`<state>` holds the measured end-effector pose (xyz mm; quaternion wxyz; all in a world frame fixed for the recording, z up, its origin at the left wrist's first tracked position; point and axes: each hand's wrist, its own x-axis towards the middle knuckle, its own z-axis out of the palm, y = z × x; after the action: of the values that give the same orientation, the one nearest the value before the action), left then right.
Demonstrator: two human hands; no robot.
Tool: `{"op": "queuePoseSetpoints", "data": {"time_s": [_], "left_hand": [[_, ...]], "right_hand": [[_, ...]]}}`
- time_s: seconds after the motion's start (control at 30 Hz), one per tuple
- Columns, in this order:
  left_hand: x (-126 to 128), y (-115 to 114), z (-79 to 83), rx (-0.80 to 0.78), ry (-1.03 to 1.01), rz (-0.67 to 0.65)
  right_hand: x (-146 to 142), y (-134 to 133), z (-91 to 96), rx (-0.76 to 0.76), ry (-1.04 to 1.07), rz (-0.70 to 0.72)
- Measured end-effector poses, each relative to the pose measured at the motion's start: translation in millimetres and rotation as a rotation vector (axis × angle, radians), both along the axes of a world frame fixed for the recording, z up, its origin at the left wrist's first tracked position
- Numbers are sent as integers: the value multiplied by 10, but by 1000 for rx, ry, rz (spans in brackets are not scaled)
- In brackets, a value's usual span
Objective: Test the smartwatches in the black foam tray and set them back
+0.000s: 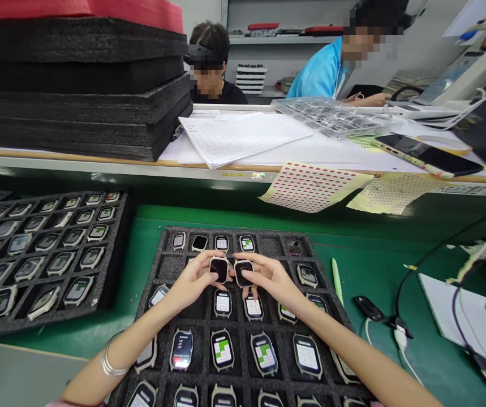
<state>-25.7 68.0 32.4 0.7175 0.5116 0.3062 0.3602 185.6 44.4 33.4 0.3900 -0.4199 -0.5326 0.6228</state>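
**Two watches in your hands over the foam tray**

Your left hand (192,280) pinches a dark-faced smartwatch (219,269), your right hand (272,277) a second smartwatch (243,273), the two hands close together at lower centre, above the black foam tray (270,246) on the green worktop (226,217).

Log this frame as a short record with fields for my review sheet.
Left hand: holds a dark-screened smartwatch
Right hand: holds a second dark-screened smartwatch
Under hands: black foam tray of smartwatches, on a green mat
Left wrist: silver bangle
Beside: another foam tray of smartwatches
Beyond: co-worker in black; co-worker in blue
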Motion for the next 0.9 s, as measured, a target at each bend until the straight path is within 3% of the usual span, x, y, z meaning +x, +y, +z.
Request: {"op": "queuePoseSetpoints", "data": {"time_s": [0.27,0.5,0.77,0.9], "left_hand": [[-15,32,-85,223,182,141],[-41,2,-38,298,308,87],[-25,-3,-40,311,281,115],[-36,2,-27,366,332,66]], "right_hand": [[-35,-2,25,-49,194,50],[12,-15,54,-74,153,94],[-17,-22,79,-65,233,75],[19,-15,69,-80,188,107]]}}
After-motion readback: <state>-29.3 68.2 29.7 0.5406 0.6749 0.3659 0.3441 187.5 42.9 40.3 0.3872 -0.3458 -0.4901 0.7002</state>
